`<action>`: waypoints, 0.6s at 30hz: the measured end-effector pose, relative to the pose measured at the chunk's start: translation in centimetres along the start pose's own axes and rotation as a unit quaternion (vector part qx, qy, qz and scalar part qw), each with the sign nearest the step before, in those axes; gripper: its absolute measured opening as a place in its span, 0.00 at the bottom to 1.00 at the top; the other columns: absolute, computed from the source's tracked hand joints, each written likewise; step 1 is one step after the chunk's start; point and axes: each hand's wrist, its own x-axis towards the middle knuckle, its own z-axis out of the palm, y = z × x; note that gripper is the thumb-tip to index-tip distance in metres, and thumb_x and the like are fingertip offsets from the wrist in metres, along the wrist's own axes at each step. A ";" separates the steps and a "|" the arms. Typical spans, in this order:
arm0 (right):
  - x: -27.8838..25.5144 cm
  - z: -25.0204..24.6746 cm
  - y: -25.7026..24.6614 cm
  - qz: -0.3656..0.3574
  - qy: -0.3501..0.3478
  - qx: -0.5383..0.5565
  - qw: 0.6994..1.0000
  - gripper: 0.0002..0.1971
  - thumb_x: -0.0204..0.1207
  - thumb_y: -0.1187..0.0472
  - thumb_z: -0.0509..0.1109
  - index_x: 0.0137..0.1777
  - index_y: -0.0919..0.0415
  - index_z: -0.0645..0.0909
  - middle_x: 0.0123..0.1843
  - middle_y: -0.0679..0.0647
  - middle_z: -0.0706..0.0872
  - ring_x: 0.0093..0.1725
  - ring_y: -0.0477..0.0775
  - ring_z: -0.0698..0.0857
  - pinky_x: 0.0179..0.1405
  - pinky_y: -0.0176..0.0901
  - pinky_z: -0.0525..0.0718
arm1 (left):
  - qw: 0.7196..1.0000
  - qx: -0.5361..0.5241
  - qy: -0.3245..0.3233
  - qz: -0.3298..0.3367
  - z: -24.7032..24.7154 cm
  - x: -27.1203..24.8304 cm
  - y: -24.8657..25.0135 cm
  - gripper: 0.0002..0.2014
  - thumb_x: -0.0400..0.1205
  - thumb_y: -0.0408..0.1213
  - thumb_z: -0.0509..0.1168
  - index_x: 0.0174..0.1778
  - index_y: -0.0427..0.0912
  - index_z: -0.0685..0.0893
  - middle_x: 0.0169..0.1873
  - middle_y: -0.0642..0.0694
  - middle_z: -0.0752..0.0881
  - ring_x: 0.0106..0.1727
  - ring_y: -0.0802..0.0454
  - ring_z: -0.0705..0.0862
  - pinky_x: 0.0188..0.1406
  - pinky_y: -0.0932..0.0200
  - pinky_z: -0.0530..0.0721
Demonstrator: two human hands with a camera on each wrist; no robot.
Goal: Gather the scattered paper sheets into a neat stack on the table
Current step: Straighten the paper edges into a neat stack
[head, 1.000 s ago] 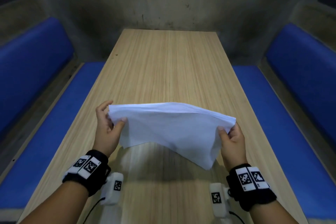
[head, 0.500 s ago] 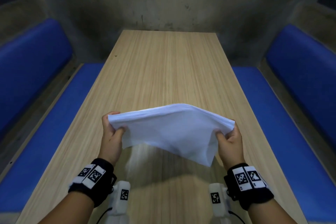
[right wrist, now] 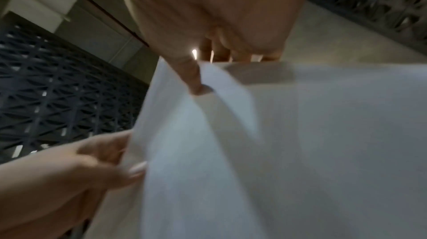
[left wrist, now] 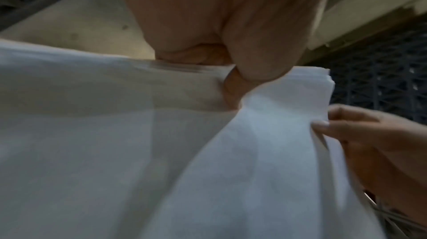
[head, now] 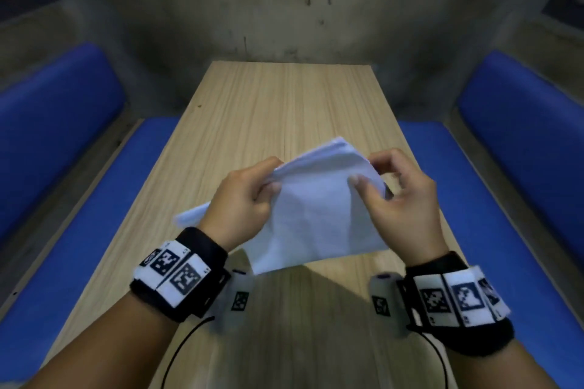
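Observation:
A bundle of white paper sheets point(head: 316, 208) is held in the air above the wooden table point(head: 284, 104), bent between both hands. My left hand point(head: 249, 199) grips its left side, thumb on top. My right hand point(head: 398, 196) pinches the right edge, thumb pressed on the top sheet. In the left wrist view the sheets point(left wrist: 161, 151) fill the frame under my left hand point(left wrist: 231, 71), and the layered sheet edges show near my right hand point(left wrist: 369, 142). The right wrist view shows the sheets point(right wrist: 300, 151), my right hand point(right wrist: 203, 71) and my left hand point(right wrist: 97, 160).
Blue cushioned benches run along the left point(head: 63, 199) and right point(head: 505, 199) of the table. A grey concrete wall point(head: 284, 9) closes the far end. Dark lattice panels point(right wrist: 57, 87) appear in the wrist views.
Both hands have come closer together and risen, bending the sheets into a narrower bundle. The bundle has turned so one corner points away from me.

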 end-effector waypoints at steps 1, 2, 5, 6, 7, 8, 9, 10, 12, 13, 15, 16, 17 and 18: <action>0.1 -0.9 0.5 0.017 0.016 -0.036 0.999 0.06 0.67 0.56 0.75 0.40 0.51 0.80 0.44 0.35 0.84 0.43 0.40 0.82 0.53 0.43 0.80 | 0.998 -0.054 0.014 -0.030 -0.3 -0.2 -0.3 0.04 0.80 0.32 0.62 0.40 0.45 0.78 0.27 0.47 0.79 0.31 0.50 0.79 0.33 0.55 0.75; 0.2 -1.8 1.2 0.036 0.022 -0.067 0.997 0.08 0.65 0.51 0.76 0.40 0.49 0.80 0.44 0.32 0.83 0.45 0.44 0.82 0.55 0.53 0.80 | 0.991 -0.115 0.030 -0.060 -0.6 -0.4 -0.7 0.04 0.80 0.33 0.62 0.44 0.45 0.81 0.32 0.44 0.85 0.35 0.50 0.83 0.36 0.56 0.78; 0.3 -3.3 2.1 0.089 -0.006 0.018 0.996 0.08 0.70 0.56 0.76 0.39 0.55 0.78 0.39 0.48 0.85 0.40 0.48 0.82 0.46 0.51 0.81 | 0.959 -0.248 0.064 -0.119 -0.6 -1.3 -0.9 0.13 0.80 0.33 0.62 0.54 0.53 0.85 0.45 0.57 0.92 0.47 0.58 0.90 0.47 0.62 0.87; 0.4 -3.3 1.8 0.101 -0.005 0.081 0.992 0.07 0.72 0.61 0.75 0.40 0.57 0.78 0.37 0.51 0.84 0.39 0.47 0.81 0.42 0.46 0.81 | 0.954 -0.263 0.067 -0.127 -0.4 -1.5 -0.8 0.13 0.80 0.33 0.62 0.55 0.54 0.84 0.45 0.61 0.92 0.48 0.60 0.90 0.47 0.63 0.87; 0.6 -3.2 1.2 0.105 0.011 0.132 0.986 0.06 0.74 0.65 0.73 0.41 0.57 0.78 0.37 0.48 0.83 0.38 0.45 0.81 0.39 0.41 0.81 | 0.950 -0.274 0.073 -0.131 -0.1 -1.7 -0.6 0.13 0.81 0.32 0.62 0.56 0.54 0.84 0.46 0.63 0.92 0.49 0.61 0.90 0.47 0.64 0.87; 0.8 -3.1 0.4 0.099 0.038 0.166 0.980 0.08 0.74 0.67 0.72 0.42 0.55 0.77 0.37 0.45 0.83 0.38 0.43 0.81 0.38 0.36 0.80 | 0.944 -0.288 0.083 -0.136 0.3 -1.9 -0.3 0.13 0.83 0.31 0.62 0.57 0.53 0.83 0.46 0.63 0.92 0.49 0.62 0.90 0.46 0.65 0.87; 1.0 -3.1 -0.4 0.082 0.068 0.184 0.977 0.10 0.74 0.69 0.71 0.43 0.53 0.76 0.39 0.45 0.82 0.39 0.43 0.81 0.38 0.34 0.80 | 0.938 -0.304 0.094 -0.138 0.5 -2.0 -0.1 0.13 0.84 0.30 0.62 0.59 0.52 0.82 0.47 0.63 0.92 0.50 0.61 0.90 0.46 0.65 0.87; 1.3 -3.0 -1.2 0.057 0.093 0.188 0.976 0.11 0.74 0.69 0.72 0.45 0.52 0.76 0.41 0.45 0.82 0.41 0.44 0.82 0.40 0.35 0.81 | 0.932 -0.319 0.104 -0.134 0.6 -2.1 0.2 0.14 0.85 0.29 0.61 0.61 0.52 0.81 0.49 0.62 0.92 0.52 0.60 0.90 0.47 0.63 0.87; 1.7 -2.8 -2.4 0.008 0.117 0.174 0.978 0.14 0.73 0.69 0.72 0.47 0.48 0.76 0.45 0.45 0.82 0.47 0.49 0.82 0.46 0.42 0.82 | 0.925 -0.339 0.120 -0.124 0.9 -2.5 0.2 0.16 0.84 0.33 0.62 0.64 0.55 0.77 0.54 0.59 0.89 0.57 0.57 0.88 0.54 0.57 0.88; 1.7 -2.5 -2.6 -0.009 0.117 0.161 0.980 0.16 0.73 0.70 0.73 0.49 0.47 0.75 0.47 0.44 0.81 0.49 0.50 0.82 0.50 0.43 0.82 | 0.926 -0.335 0.123 -0.121 1.1 -2.8 0.1 0.17 0.82 0.36 0.63 0.65 0.58 0.75 0.56 0.58 0.87 0.59 0.56 0.87 0.57 0.52 0.88; 1.3 -1.7 -2.2 -0.016 0.094 0.124 0.988 0.20 0.72 0.71 0.72 0.55 0.47 0.75 0.49 0.42 0.80 0.52 0.47 0.81 0.55 0.39 0.78 | 0.938 -0.298 0.129 -0.124 1.5 -3.5 -0.2 0.20 0.78 0.43 0.67 0.62 0.65 0.69 0.62 0.53 0.82 0.61 0.55 0.85 0.61 0.39 0.86; 1.0 -1.2 -1.7 -0.008 0.076 0.109 0.991 0.21 0.72 0.72 0.72 0.58 0.47 0.74 0.50 0.43 0.80 0.52 0.46 0.81 0.56 0.37 0.78 | 0.941 -0.285 0.132 -0.125 1.6 -3.8 -0.2 0.24 0.76 0.45 0.68 0.63 0.70 0.66 0.66 0.52 0.79 0.63 0.55 0.84 0.62 0.39 0.86; 0.5 -0.8 -1.2 0.001 0.061 0.098 0.993 0.23 0.72 0.71 0.72 0.60 0.46 0.74 0.51 0.44 0.80 0.53 0.45 0.81 0.58 0.37 0.78 | 0.944 -0.279 0.137 -0.115 1.5 -3.8 0.0 0.30 0.76 0.44 0.69 0.66 0.75 0.62 0.72 0.52 0.75 0.66 0.57 0.82 0.64 0.45 0.86; 0.2 -0.5 -0.8 0.003 0.056 0.084 0.995 0.24 0.73 0.71 0.71 0.61 0.44 0.74 0.54 0.45 0.80 0.56 0.45 0.81 0.60 0.37 0.78 | 0.950 -0.264 0.143 -0.090 1.3 -3.5 0.3 0.36 0.77 0.41 0.69 0.69 0.80 0.57 0.75 0.56 0.71 0.70 0.60 0.79 0.66 0.54 0.84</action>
